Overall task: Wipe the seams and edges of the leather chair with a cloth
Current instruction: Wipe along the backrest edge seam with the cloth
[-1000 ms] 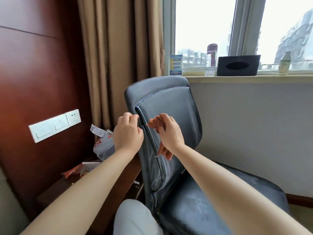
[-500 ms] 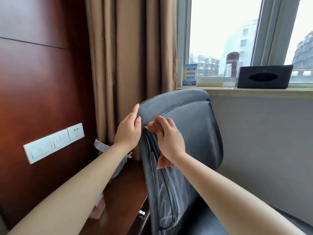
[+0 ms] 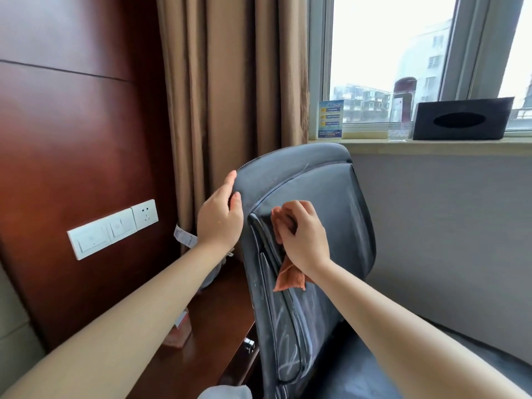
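Observation:
A dark grey leather chair (image 3: 339,203) fills the middle of the view, its backrest turned sideways to me. My left hand (image 3: 220,214) grips the backrest's left edge near the top, thumb on the front and fingers behind it. My right hand (image 3: 302,234) holds an orange cloth (image 3: 289,276) bunched under its fingers and presses it against the padded panel's upper left seam. The cloth's loose end hangs below my wrist. Streaks show on the lower backrest leather.
A dark wooden desk (image 3: 218,321) stands left of the chair against a wood-panelled wall with white switches (image 3: 113,227). Brown curtains (image 3: 230,82) hang behind. On the window sill (image 3: 431,145) stand a black tissue box (image 3: 460,119) and a blue card (image 3: 331,119).
My left hand slid up to grip the backrest's edge. My right hand with the cloth shifted onto the panel's upper seam. My view moved closer and to the left.

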A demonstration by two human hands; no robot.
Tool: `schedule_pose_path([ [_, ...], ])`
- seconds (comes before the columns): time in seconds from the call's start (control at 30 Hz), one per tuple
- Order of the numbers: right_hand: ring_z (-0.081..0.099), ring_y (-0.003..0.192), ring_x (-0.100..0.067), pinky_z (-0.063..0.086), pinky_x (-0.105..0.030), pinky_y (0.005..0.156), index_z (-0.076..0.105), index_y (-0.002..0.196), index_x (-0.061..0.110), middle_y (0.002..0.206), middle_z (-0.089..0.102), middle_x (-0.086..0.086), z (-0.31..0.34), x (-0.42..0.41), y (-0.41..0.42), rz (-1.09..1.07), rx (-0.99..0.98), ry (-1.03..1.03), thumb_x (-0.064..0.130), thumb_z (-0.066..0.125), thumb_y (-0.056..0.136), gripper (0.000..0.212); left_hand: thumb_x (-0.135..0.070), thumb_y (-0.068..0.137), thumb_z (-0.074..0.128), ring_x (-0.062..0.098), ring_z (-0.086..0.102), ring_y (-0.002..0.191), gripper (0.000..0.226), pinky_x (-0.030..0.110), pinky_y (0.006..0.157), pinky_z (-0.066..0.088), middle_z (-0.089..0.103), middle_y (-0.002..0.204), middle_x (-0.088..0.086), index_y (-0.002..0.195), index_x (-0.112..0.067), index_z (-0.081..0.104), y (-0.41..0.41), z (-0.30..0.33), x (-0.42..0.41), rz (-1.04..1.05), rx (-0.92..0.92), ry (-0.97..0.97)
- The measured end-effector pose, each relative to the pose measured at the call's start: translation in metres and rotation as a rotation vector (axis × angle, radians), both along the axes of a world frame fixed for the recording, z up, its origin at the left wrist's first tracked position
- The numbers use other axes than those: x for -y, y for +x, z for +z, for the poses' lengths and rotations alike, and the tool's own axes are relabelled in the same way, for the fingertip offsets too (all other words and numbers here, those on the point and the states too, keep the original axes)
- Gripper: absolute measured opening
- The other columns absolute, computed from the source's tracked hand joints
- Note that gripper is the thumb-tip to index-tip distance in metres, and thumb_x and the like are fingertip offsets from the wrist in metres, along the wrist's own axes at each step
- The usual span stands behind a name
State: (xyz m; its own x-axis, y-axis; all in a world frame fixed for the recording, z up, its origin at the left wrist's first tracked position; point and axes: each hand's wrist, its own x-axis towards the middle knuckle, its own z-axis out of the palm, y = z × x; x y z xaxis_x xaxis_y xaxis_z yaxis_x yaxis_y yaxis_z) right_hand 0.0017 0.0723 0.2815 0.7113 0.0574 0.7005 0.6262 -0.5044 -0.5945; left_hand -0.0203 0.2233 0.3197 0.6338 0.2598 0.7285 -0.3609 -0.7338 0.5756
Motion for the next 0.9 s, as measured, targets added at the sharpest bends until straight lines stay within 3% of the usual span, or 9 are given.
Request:
schedule_pose_path([
  [0.1, 0.059, 0.085, -0.023, 0.047, -0.030, 0.075, 0.065, 0.105, 0.021, 0.113, 0.052, 0.002, 0.001, 0.007, -0.012, 0.068, 0.046, -0.015, 0.013, 0.058, 0.090, 0.019, -0.025, 0.090, 0.035, 0.018, 0.038, 0.136, 0.051, 0.015, 0.107, 0.019, 0.045, 0.144, 0.004, 0.138, -0.010, 0.046, -0.021, -0.002, 0.000, 0.074, 0.049, 0.135],
  [0.2, 0.061, 0.073, -0.021, 0.050, -0.032, 0.073, 0.069, 0.101, 0.022, 0.111, 0.052, 0.003, 0.006, 0.007, -0.022, 0.119, 0.105, -0.042, 0.011, 0.059, 0.090, 0.018, -0.020, 0.086, 0.032, 0.028, 0.030, 0.140, 0.052, 0.023, 0.113, 0.016, 0.037, 0.149, 0.013, 0.129, -0.003, 0.054, -0.033, 0.005, -0.004, 0.083, 0.161, 0.400],
  [0.3, 0.060, 0.061, -0.016, 0.051, -0.034, 0.069, 0.069, 0.097, 0.021, 0.109, 0.052, 0.004, 0.011, 0.004, -0.030, 0.163, 0.165, -0.043, 0.012, 0.060, 0.089, 0.016, -0.012, 0.080, 0.030, 0.034, 0.040, 0.133, 0.051, 0.045, 0.112, 0.030, 0.049, 0.138, 0.019, 0.117, 0.003, 0.062, -0.034, 0.023, -0.006, -0.009, 0.173, 0.655],
  [0.4, 0.060, 0.065, -0.016, 0.052, -0.036, 0.068, 0.069, 0.097, 0.020, 0.111, 0.053, 0.002, 0.012, 0.001, -0.036, 0.200, 0.222, -0.044, 0.014, 0.061, 0.088, 0.013, -0.011, 0.076, 0.031, 0.033, 0.057, 0.117, 0.049, 0.042, 0.107, 0.036, 0.066, 0.117, 0.015, 0.104, 0.001, 0.070, -0.036, 0.037, -0.005, -0.079, 0.121, 0.819],
  [0.47, 0.061, 0.078, -0.021, 0.052, -0.035, 0.072, 0.070, 0.095, 0.019, 0.111, 0.054, 0.000, 0.009, -0.001, -0.039, 0.230, 0.276, -0.076, 0.020, 0.060, 0.086, 0.014, -0.012, 0.075, 0.032, 0.031, 0.061, 0.110, 0.048, 0.035, 0.104, 0.039, 0.071, 0.106, 0.010, 0.098, -0.001, 0.073, -0.038, 0.039, -0.004, -0.084, 0.111, 0.822],
  [0.6, 0.055, 0.102, -0.025, 0.043, -0.029, 0.089, 0.071, 0.102, 0.023, 0.117, 0.054, -0.001, -0.006, 0.004, -0.040, 0.232, 0.352, -0.133, 0.029, 0.052, 0.088, 0.025, -0.013, 0.075, 0.032, 0.029, 0.061, 0.109, 0.048, 0.035, 0.100, 0.041, 0.072, 0.105, 0.007, 0.097, -0.004, 0.074, -0.039, 0.035, -0.002, -0.049, 0.114, 0.823],
  [0.73, 0.058, 0.099, -0.022, 0.051, -0.034, 0.083, 0.072, 0.106, 0.024, 0.115, 0.055, -0.001, -0.014, 0.010, -0.041, 0.253, 0.364, -0.088, 0.029, 0.053, 0.089, 0.026, -0.015, 0.075, 0.033, 0.029, 0.064, 0.106, 0.048, 0.038, 0.098, 0.042, 0.072, 0.105, 0.008, 0.097, -0.004, 0.074, -0.039, 0.039, -0.002, -0.019, 0.103, 0.918],
  [0.9, 0.057, 0.097, -0.022, 0.046, -0.029, 0.087, 0.075, 0.095, 0.023, 0.110, 0.058, -0.002, -0.001, -0.001, -0.034, 0.291, 0.428, -0.087, 0.023, 0.058, 0.089, 0.018, -0.015, 0.078, 0.034, 0.023, 0.059, 0.115, 0.047, 0.026, 0.100, 0.035, 0.070, 0.113, 0.004, 0.102, -0.009, 0.074, -0.038, 0.046, -0.004, -0.009, 0.049, 0.907],
])
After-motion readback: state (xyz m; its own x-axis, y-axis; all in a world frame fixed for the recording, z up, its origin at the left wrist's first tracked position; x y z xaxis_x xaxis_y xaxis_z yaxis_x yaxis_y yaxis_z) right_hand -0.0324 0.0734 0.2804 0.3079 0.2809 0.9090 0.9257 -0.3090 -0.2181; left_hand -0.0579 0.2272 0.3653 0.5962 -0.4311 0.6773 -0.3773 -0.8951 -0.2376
